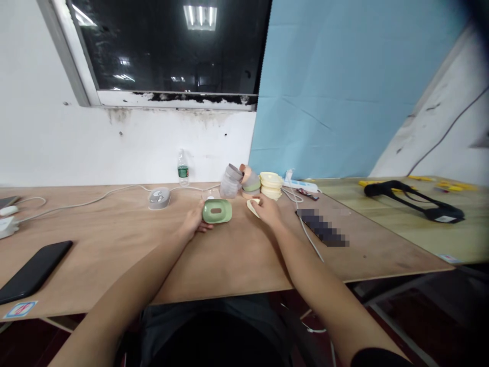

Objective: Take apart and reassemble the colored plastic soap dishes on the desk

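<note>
My left hand (194,220) grips the left side of a green oval soap-dish-like tray (217,211) that rests on the wooden table (126,244). My right hand (266,210) is closed on a cream-coloured oval piece (252,205) lying just right of the green tray. Behind them stand a stack of cream-yellow trays (271,185), a leaning stack of grey, pink and green pieces (250,182) and a clear grey container (230,184).
A water bottle (183,167) stands by the wall. A grey device (159,198) with a white cable sits left of the trays. A black phone (33,271) lies near the front left edge. A power strip (301,185) and a black strap (414,200) lie to the right.
</note>
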`<move>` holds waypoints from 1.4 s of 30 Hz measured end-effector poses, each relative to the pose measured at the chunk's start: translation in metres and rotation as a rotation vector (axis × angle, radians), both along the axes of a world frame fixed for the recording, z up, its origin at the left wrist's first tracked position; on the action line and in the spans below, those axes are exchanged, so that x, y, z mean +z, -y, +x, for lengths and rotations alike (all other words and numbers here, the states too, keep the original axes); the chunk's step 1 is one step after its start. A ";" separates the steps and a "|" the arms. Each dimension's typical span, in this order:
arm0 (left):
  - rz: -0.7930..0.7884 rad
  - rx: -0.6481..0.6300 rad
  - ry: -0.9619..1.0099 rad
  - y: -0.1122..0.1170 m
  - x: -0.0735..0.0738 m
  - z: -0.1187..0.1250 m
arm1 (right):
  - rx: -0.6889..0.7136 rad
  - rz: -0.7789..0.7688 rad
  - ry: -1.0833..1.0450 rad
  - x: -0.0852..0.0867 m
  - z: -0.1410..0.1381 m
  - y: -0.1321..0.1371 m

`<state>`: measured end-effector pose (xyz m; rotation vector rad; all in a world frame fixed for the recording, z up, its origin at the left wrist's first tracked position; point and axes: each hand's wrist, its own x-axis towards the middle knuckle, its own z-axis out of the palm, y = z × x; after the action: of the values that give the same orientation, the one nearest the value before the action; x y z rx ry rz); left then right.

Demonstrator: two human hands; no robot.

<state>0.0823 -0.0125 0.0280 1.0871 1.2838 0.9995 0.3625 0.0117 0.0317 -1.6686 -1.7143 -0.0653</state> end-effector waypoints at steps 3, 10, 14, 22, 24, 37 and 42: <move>-0.017 -0.115 0.093 0.001 -0.001 0.031 | 0.239 0.003 0.020 0.001 -0.032 0.009; 0.114 -0.245 -0.021 0.014 -0.009 0.039 | 0.484 -0.077 0.209 -0.004 -0.050 0.013; 0.125 -0.238 -0.069 0.011 -0.008 0.024 | 0.457 -0.117 0.255 -0.006 -0.047 0.008; 0.795 0.052 -0.723 -0.019 -0.008 -0.038 | 0.409 -0.122 0.285 -0.013 -0.030 0.000; 0.836 0.201 -0.917 -0.028 -0.006 -0.067 | 0.371 -0.104 0.289 -0.016 -0.027 -0.003; 0.429 0.356 -1.362 -0.046 -0.023 -0.139 | 0.118 -0.265 0.269 -0.009 0.010 -0.010; 0.530 0.386 -1.399 -0.038 -0.017 -0.117 | 0.057 -0.320 0.228 -0.015 0.015 -0.017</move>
<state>-0.0351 0.0251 0.0114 2.1822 2.4732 0.8214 0.3776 0.0282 0.0170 -1.9001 -2.0272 0.0499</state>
